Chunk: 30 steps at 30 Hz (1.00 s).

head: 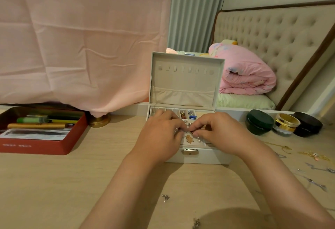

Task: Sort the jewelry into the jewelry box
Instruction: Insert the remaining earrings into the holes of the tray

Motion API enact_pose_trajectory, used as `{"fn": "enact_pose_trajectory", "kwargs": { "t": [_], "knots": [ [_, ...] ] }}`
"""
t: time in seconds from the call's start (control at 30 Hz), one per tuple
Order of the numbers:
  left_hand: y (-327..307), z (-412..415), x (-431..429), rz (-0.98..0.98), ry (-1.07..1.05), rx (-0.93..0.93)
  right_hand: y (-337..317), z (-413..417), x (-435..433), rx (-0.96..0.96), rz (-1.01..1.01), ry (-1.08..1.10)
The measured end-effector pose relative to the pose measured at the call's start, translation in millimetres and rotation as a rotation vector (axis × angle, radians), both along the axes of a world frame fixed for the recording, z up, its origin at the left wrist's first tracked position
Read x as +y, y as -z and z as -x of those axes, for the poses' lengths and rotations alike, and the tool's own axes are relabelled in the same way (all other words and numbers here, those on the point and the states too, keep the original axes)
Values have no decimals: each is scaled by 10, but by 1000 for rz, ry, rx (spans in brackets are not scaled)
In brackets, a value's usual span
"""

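Pale worktop: left hand and right hand pinch a tiny piece (unclear what) over the white jewelry box; it could slip.

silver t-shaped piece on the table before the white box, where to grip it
Grip the small silver T-shaped metal piece by its wider head, the end farther from you, pinching from above. Its thin post lies flat on the light wooden table, leaving little to catch.

Upright lid behind; jars rightward.
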State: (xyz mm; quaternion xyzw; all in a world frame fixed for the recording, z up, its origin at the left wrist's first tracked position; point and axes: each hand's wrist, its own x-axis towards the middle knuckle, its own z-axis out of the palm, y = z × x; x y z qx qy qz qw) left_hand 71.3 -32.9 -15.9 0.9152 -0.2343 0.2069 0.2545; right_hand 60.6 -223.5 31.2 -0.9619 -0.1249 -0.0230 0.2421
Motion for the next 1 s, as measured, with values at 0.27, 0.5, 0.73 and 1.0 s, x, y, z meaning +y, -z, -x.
{"fn": "enact_pose_trajectory", "kwargs": {
  "t": [0.27,0.5,0.73,1.0],
  "knots": [
    [-87,-4,82,13,-104,-22,64,-36,-12,-54,-62,60],
    [-136,-34,210,2,-161,4,83,-10,92,-142,82,45],
    [-91,-21,149,-21,-116,63,98,-24,147,-185,202,31],
    [-83,-17,113,-20,-69,55,71,-1,130,-176,181,68]
  ]
}}
